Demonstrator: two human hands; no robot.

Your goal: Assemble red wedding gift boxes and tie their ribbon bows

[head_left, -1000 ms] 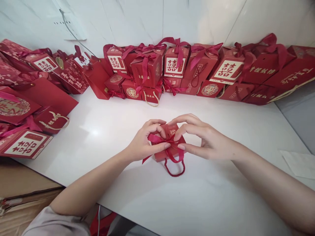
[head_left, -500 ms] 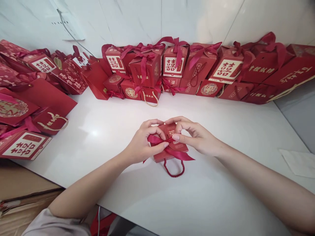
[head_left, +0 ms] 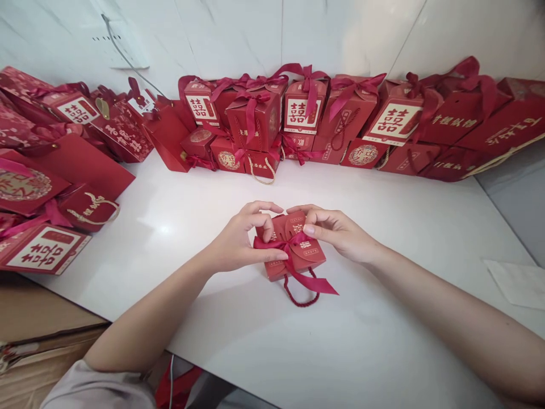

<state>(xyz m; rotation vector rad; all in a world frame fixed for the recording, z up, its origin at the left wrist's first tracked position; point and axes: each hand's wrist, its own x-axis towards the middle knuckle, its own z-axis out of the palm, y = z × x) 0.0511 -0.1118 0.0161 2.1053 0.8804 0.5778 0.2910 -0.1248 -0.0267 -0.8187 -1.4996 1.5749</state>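
A small red gift box [head_left: 313, 258] with gold lettering lies on the white table before me. Across its top runs a dark pink satin ribbon [head_left: 272, 245], tied in the middle, with a loop on the left and a tail hanging over the front. A twisted dark red cord handle [head_left: 301, 304] rests on the table at the near side. My left hand [head_left: 240, 238] is at the box's left, thumb and curled index finger apart around the ribbon loop. At the upper right, my right hand [head_left: 340, 234] pinches the ribbon between thumb and index finger.
Several red boxes with ribbon bows [head_left: 300, 111] stand stacked along the tiled wall. More red boxes and bags [head_left: 46, 250] crowd the left side. A white paper [head_left: 515, 284] lies at the right, and cardboard [head_left: 51, 329] is at the lower left.
My left fingers have spread apart and drawn back a little left from the knot. My right hand has shifted slightly right and up. The front ribbon tail hangs lower.
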